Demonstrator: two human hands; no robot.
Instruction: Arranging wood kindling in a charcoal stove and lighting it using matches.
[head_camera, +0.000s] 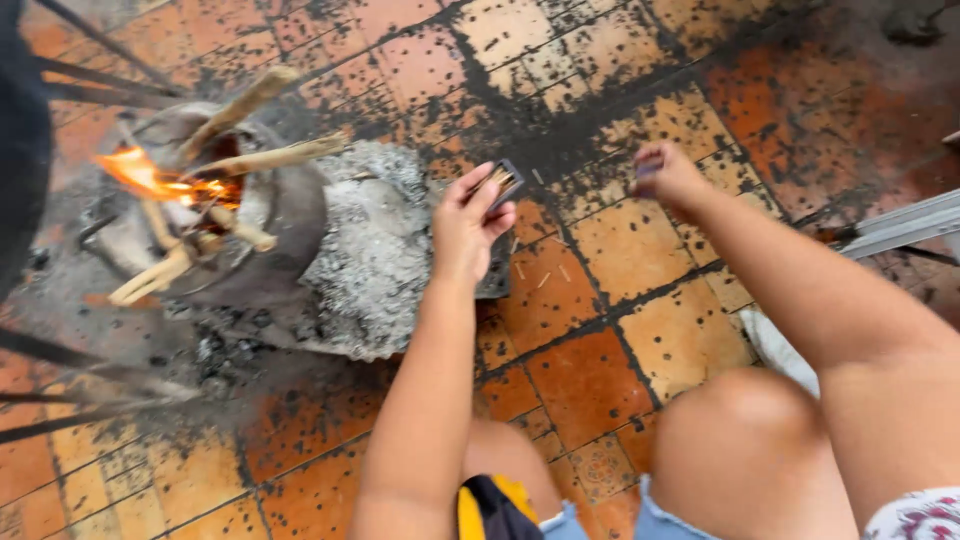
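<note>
The left hand (465, 225) pinches an open matchbox (503, 183), tilted to show its sticks. The right hand (665, 175), blurred, is closed, perhaps on a match, clear of the fire (160, 180).

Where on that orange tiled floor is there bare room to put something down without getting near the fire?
Bare tiles lie between the left hand, which holds a small open matchbox, and the right hand, with a few loose matchsticks. More lie at bottom left. It is crowded around the grey stove with burning wood sticks and the ash heap.
</note>
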